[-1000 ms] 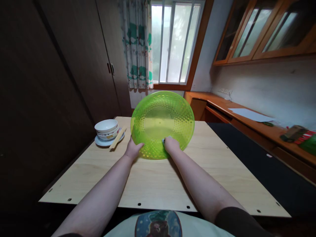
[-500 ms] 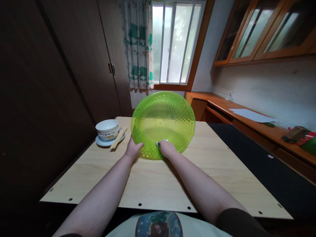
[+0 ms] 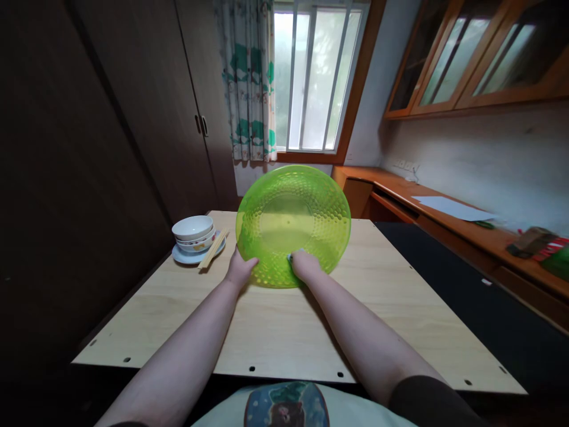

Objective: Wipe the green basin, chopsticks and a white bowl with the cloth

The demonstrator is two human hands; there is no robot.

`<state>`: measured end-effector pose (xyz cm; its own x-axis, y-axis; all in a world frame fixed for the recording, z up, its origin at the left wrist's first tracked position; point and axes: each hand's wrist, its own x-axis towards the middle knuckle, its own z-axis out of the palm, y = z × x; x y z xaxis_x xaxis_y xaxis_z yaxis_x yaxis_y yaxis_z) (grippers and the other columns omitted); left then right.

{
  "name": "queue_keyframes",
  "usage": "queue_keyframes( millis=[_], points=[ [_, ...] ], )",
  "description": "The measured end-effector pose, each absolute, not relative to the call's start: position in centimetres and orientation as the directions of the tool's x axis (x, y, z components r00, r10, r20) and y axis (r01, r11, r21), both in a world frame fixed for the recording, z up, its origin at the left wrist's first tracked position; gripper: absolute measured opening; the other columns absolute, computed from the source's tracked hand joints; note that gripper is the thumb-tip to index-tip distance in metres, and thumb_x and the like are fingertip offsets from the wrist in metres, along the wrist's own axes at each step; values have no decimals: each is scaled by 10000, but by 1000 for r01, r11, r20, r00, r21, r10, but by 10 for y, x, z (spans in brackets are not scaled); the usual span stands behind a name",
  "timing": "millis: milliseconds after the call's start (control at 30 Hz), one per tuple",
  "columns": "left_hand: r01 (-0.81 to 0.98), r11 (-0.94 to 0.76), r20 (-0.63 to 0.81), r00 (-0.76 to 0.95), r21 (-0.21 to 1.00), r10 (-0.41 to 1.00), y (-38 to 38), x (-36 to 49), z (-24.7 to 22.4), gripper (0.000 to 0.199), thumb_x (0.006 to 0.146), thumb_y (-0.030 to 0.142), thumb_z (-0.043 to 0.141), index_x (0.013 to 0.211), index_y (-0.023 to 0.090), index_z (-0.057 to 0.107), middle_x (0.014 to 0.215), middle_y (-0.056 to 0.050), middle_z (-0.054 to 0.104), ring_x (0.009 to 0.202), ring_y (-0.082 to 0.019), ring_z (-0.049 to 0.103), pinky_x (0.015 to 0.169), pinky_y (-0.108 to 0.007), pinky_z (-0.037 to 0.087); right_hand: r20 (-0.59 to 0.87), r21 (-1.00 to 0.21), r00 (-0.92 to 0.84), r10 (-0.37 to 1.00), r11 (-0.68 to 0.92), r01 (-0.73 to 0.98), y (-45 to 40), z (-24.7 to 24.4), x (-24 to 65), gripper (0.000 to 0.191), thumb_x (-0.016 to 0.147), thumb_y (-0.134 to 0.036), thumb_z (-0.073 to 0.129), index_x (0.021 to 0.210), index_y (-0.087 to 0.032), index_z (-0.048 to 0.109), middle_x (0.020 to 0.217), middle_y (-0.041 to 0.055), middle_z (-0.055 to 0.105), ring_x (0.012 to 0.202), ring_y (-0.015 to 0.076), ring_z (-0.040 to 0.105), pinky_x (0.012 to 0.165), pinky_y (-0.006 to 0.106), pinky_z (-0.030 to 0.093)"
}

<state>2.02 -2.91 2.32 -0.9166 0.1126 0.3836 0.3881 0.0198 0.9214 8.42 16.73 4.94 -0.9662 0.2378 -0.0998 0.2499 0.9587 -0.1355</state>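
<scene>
A large translucent green plastic basin is tilted up over the table, its dimpled inside facing me. My left hand grips its lower left rim, thumb on the inner side and fingers hidden behind. Inside the lower part of the basin, my right hand is closed around a small pale bluish cloth and presses it near the wall. Only a bit of the cloth shows past the fingers.
On the left of the wooden table stand stacked white bowls on a plate. Chopsticks lean on that plate's right side. A desk with paper runs along the right wall.
My right hand has slid slightly to the right and up across the basin with the cloth. My left hand and the basin stay nearly in place.
</scene>
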Motion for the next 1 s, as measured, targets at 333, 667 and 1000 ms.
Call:
queue_keyframes(
  millis=[333,667,1000],
  points=[
    [394,27,388,-914,919,117,-30,19,21,565,586,107,643,1133,185,530,1066,-87,657,1107,-275,599,997,-443,466,-99,-152,-958,271,947,284,175,49,81,330,895,-191,391,1084,-202,662,1081,125,683,987,237,644,768,303,466],
    [386,22,381,-917,922,116,-30,18,20,576,583,112,645,1143,181,532,1070,-87,652,1113,-274,595,1016,-443,448,-82,-131,-991,109,984,120,168,50,85,314,904,-222,398,1051,-204,675,1048,115,695,959,235,648,772,298,457],
    [401,34,395,-912,916,112,-29,21,23,583,591,90,637,1157,186,537,1056,-75,662,1078,-264,613,992,-441,472,-86,-115,-948,306,942,315,182,51,82,369,898,-181,360,1134,-192,644,1086,136,677,994,249,644,767,308,472]
  ],
)
